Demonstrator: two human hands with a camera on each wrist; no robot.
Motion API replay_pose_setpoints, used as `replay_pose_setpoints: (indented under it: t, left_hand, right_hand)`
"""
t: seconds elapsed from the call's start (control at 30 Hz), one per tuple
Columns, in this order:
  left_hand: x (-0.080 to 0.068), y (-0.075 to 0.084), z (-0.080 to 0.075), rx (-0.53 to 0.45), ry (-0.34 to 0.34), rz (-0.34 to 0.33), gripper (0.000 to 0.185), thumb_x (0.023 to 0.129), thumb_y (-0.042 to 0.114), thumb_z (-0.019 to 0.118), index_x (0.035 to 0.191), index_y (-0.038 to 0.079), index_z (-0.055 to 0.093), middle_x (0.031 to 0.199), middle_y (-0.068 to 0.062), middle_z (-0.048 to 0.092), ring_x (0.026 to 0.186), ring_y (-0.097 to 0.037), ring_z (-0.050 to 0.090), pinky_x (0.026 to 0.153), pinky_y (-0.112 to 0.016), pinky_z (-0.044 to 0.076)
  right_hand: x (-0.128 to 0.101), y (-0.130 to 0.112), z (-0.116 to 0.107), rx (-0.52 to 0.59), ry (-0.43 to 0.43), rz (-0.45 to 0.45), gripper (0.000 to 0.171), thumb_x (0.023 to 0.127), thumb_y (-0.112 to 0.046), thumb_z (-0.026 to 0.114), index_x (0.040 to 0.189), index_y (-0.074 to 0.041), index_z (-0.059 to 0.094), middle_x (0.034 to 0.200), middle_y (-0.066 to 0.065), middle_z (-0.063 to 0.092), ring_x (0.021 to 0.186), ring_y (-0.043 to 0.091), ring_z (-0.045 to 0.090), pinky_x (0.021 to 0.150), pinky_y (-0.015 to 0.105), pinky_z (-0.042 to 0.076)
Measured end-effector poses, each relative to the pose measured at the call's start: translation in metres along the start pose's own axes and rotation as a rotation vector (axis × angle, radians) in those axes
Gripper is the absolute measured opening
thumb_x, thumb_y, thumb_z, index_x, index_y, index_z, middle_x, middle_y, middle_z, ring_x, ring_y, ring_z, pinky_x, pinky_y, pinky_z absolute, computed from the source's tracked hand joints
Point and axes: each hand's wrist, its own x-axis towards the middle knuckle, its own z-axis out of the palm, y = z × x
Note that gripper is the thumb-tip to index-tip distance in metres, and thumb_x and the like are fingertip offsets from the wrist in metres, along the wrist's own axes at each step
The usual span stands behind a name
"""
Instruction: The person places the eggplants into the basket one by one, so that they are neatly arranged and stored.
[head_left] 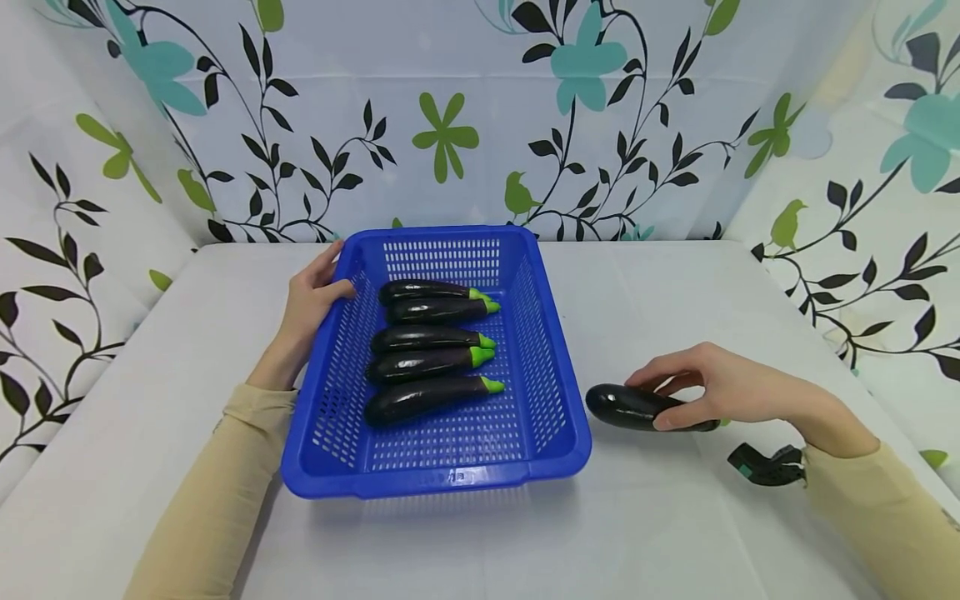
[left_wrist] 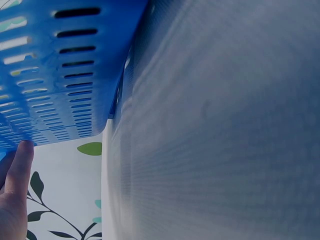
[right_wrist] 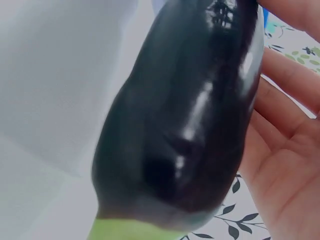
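A blue plastic basket (head_left: 480,482) with slotted walls stands in the middle of the head view. Several glossy dark eggplants (head_left: 427,363) lie crosswise inside it, their green caps toward the right. My left hand (head_left: 309,302) grips the basket's left rim near the far corner, thumb over the edge. In the left wrist view its fingers (left_wrist: 18,172) lie against the slotted wall. Right of the basket, my right hand (head_left: 716,387) holds another eggplant (head_left: 626,406) between thumb and fingers, low over the table. The right wrist view shows that eggplant (right_wrist: 175,115) close up, green cap nearest the camera.
A white-covered table (head_left: 645,533) lies under everything. Behind it hangs a curtain (head_left: 480,108) printed with leaves, flowers and birds, and similar cloth lines both sides. A black wrist device (head_left: 767,465) sits by the right sleeve (head_left: 877,508).
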Motion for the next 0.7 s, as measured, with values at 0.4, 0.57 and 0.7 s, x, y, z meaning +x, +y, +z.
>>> replay_pose_setpoints:
  t: [0.4,0.57,0.7]
  left_hand:
    - [-0.001,0.001,0.001,-0.003,0.0,-0.004,0.073,0.09,0.004,0.056,0.158,0.018,0.031,0.151,-0.021,0.046,0.11,-0.012,0.059,0.081,-0.012,0.052]
    - [0.0,0.002,-0.001,0.009,0.017,-0.003,0.074,0.089,0.005,0.057,0.157,0.018,0.033,0.15,-0.02,0.048,0.115,-0.014,0.059,0.083,-0.011,0.05]
    - [0.0,0.0,-0.001,0.009,0.022,-0.005,0.073,0.089,0.005,0.057,0.157,0.018,0.033,0.149,-0.021,0.049,0.115,-0.015,0.059,0.083,-0.011,0.05]
  right_hand:
    - [-0.007,-0.015,-0.008,-0.011,0.026,-0.049,0.043,0.089,-0.016,0.074,0.131,-0.018,0.064,0.122,-0.004,0.069,0.108,0.012,0.067,0.093,0.027,0.053]
    - [-0.008,-0.032,-0.014,0.011,0.046,-0.128,0.047,0.087,-0.008,0.075,0.132,-0.016,0.064,0.122,-0.002,0.07,0.108,0.015,0.066,0.093,0.027,0.053]
    - [-0.002,-0.046,-0.02,0.059,0.065,-0.169,0.049,0.085,-0.001,0.074,0.131,-0.014,0.065,0.122,0.001,0.07,0.107,0.017,0.067,0.093,0.027,0.053]
